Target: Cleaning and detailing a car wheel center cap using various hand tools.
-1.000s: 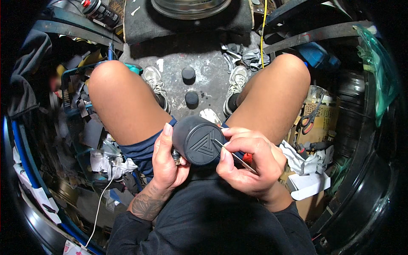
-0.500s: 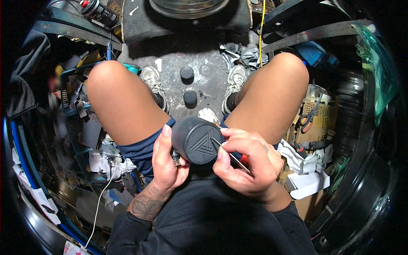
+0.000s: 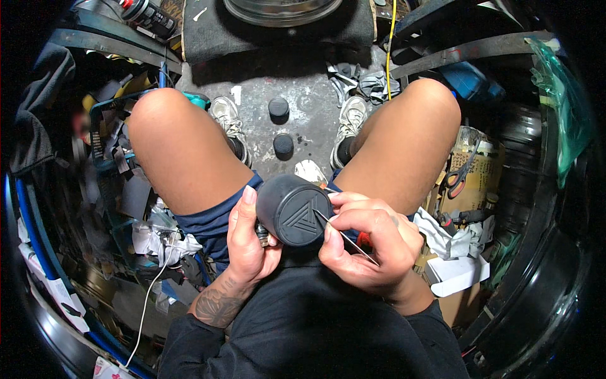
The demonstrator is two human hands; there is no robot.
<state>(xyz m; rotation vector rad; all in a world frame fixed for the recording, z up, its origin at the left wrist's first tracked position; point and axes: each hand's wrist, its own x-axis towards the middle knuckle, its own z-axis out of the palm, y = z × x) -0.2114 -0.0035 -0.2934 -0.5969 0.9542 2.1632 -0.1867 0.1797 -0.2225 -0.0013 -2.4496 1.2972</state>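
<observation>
A black cylinder (image 3: 278, 202) with a raised triangular emblem (image 3: 299, 221) on its round end face is held over my lap. My left hand (image 3: 245, 237) wraps around its left side. Below the thumb, a small ribbed metallic piece (image 3: 262, 235) shows between the fingers and the cylinder; what it belongs to is hidden. My right hand (image 3: 372, 240) pinches a thin, pointed metal tool (image 3: 351, 242) between thumb and forefinger. The tool's tip rests at or just over the right edge of the emblem. A bit of red (image 3: 363, 239) shows behind the right fingers.
Two small black caps (image 3: 278, 109) stand on the grey floor (image 3: 252, 95) between my shoes. Ahead is a dark padded surface (image 3: 208, 31) bearing a round rim. Scissors (image 3: 463, 174), crumpled paper (image 3: 451, 237) and a white box (image 3: 464, 275) lie at the right; clutter fills the left.
The metal tool has turned slightly in my right hand, so more of its rear end shows. The cylinder and my left hand have hardly moved.
</observation>
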